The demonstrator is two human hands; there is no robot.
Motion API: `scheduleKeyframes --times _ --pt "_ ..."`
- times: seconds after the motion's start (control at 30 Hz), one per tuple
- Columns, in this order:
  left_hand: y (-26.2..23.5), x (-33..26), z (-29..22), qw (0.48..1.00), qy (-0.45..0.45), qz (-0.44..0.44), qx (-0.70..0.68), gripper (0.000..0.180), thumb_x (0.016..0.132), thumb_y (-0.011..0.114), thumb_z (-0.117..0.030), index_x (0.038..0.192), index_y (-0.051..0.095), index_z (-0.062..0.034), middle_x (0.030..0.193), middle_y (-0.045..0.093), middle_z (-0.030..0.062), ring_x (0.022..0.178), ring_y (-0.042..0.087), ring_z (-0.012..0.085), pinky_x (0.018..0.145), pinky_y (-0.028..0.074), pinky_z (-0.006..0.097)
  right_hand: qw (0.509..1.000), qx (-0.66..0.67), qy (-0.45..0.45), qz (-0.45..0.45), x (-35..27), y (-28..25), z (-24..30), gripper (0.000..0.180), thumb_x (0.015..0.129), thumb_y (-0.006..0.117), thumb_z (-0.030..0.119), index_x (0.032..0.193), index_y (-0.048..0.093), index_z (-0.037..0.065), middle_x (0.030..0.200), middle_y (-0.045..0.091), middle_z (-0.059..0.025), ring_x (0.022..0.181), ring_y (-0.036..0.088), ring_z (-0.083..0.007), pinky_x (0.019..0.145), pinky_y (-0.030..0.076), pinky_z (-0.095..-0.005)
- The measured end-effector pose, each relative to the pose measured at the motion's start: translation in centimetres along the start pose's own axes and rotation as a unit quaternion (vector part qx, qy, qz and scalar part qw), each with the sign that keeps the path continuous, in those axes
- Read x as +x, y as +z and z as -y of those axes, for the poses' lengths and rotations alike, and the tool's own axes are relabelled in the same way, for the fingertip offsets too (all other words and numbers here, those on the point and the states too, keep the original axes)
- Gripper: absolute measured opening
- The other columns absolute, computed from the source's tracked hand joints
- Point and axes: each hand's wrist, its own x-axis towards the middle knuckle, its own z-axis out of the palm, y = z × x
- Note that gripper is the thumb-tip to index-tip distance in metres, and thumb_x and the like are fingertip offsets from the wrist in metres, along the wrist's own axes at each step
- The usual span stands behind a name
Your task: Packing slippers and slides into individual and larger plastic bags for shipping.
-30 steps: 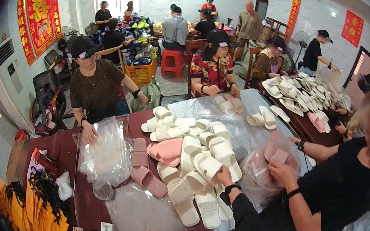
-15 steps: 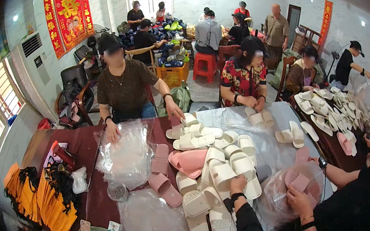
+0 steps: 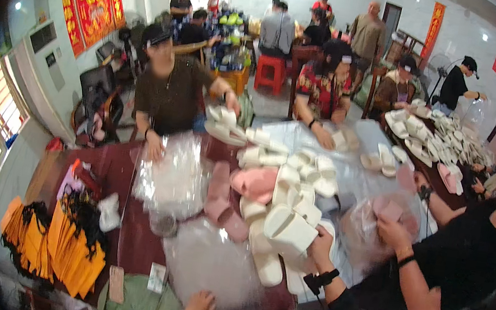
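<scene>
My right hand point(image 3: 322, 244) is closed on a white slide slipper point(image 3: 290, 231), raised at the near side of a heap of white slippers point(image 3: 288, 172). Its thumb and fingers grip the slipper's right side; whether a second one is held beneath is hard to see. At the lower edge, my left hand point(image 3: 199, 305) rests on the near edge of a stack of clear plastic bags point(image 3: 210, 264), its fingers loosely bent and blurred. A pink pair point(image 3: 255, 182) sits among the white slippers, and dusty-pink slippers point(image 3: 225, 206) lie to their left.
Across the table, a co-worker lifts white slippers point(image 3: 227, 123) beside more clear bags point(image 3: 172, 173). On my right, another person holds a bagged pink pair point(image 3: 388, 216). Orange pouches point(image 3: 74, 257), a phone point(image 3: 116, 283) and a small box point(image 3: 157, 277) lie at the left.
My right hand has raised a white slipper from the pile. My left hand has come further into view at the bags' near edge. The co-worker opposite has picked up white slippers.
</scene>
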Motion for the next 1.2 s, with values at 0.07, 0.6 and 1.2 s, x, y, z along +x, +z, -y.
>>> scheduleKeyframes --times 0.07,0.6,1.2 --pt "-3.6 0.0 -1.7 0.992 0.02 0.057 0.109 0.034 0.077 0.055 -0.031 0.107 0.055 -0.0157 0.117 0.045 0.0142 0.106 0.043 0.0333 0.082 0.04 0.048 0.997 0.006 0.046 0.063 -5.4 1.5 3.6 0.015 0.077 0.059 0.003 0.09 0.063 -0.002 0.083 0.063 -0.0046 0.072 0.057 -0.0095 0.065 0.046 -0.0231" --pt "-2.2 1.2 0.5 0.994 0.071 0.041 0.067 0.051 0.078 0.05 -0.007 0.127 0.037 -0.0057 0.127 0.041 0.0156 0.111 0.044 0.0307 0.088 0.042 0.038 0.96 0.01 0.233 0.153 -26.7 1.9 1.4 0.016 0.076 0.062 0.003 0.091 0.064 0.0 0.083 0.063 -0.0009 0.07 0.055 -0.0071 0.065 0.044 -0.0212" --pt "-9.3 4.7 -4.2 0.953 0.101 -0.216 -0.187 0.017 0.083 0.052 -0.018 0.093 0.062 -0.0085 0.081 0.062 0.0132 0.076 0.058 0.0321 0.066 0.046 0.041 0.964 0.15 0.218 0.033 -28.8 -1.8 4.2 0.013 0.081 0.055 0.001 0.093 0.061 0.0 0.083 0.063 -0.0037 0.07 0.057 -0.0087 0.065 0.046 -0.0227"
